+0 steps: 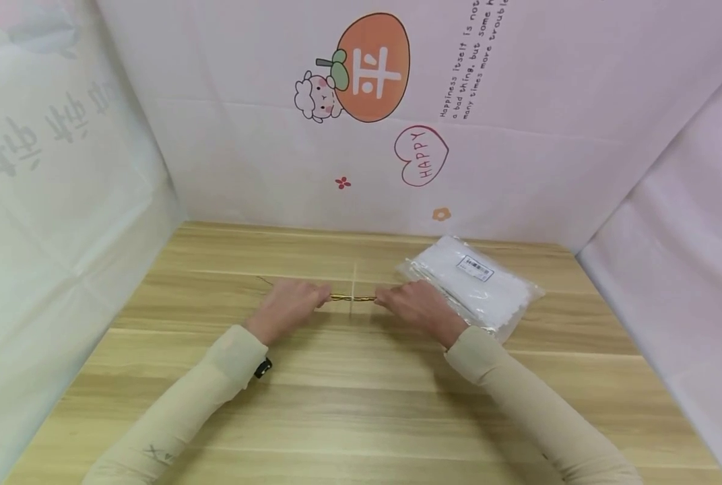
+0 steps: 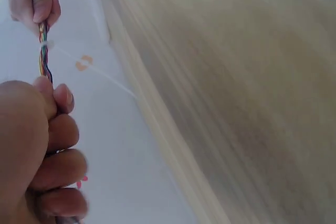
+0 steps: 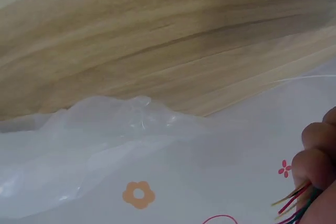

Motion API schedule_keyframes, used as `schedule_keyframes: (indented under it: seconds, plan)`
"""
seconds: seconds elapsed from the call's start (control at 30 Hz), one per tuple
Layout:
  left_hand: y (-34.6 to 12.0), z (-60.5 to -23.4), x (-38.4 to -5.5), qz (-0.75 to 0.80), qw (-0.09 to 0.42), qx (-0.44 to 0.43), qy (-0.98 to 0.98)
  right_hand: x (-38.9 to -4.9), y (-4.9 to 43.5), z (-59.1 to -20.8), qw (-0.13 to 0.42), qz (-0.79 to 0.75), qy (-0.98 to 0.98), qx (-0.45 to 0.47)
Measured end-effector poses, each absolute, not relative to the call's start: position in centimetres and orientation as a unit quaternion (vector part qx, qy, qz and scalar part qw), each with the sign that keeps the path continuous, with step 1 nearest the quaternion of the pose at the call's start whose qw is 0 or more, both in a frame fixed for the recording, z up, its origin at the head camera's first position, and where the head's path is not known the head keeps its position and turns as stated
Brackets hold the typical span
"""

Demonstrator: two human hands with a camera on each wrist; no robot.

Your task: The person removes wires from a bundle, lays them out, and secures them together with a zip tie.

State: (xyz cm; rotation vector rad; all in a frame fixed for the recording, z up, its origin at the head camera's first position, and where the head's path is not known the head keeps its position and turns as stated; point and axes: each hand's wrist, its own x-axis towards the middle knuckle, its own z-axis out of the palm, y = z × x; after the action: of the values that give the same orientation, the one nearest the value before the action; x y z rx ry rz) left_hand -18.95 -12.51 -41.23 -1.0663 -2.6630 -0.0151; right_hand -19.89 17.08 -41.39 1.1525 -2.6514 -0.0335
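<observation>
A bundle of thin coloured wires (image 1: 341, 297) runs level between the two hands, over the middle of the table. My left hand (image 1: 289, 304) grips it on one side, fingers curled round it, and a thin wire end sticks out beyond. On the other side my right hand (image 1: 420, 308) pinches the bundle. Cut wire ends (image 3: 289, 203) in several colours poke out of that fist in the right wrist view. A white cable tie (image 2: 94, 68) is looped round the short stretch between the hands, its long tail standing out from the wires.
To the right of the right hand lies a clear plastic bag (image 1: 482, 279) of white items with a printed label. Printed white cloth (image 1: 246, 155) walls in the wooden table (image 1: 361, 404) at the back and both sides. A dark watch (image 1: 263, 368) sits on the left wrist.
</observation>
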Motion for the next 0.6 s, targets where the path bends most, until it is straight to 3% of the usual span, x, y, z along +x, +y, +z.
schedule_keyframes:
  seconds: [0.27, 0.43, 0.6]
  plan:
    - [-14.1, -41.6, -19.3, -0.004, 0.118, -0.369, -0.922, -20.2, 18.8, -41.3, 0.063, 0.001, -0.908, 0.415]
    - [-14.3, -41.9, -19.3, -0.025, 0.111, -0.383, -0.917, -20.3, 18.6, -41.7, 0.063, -0.012, -0.906, 0.418]
    - [-14.0, -42.3, -19.4, -0.08, 0.056, -0.376, -0.921, -20.3, 18.1, -42.3, 0.069, -0.017, -0.908, 0.412]
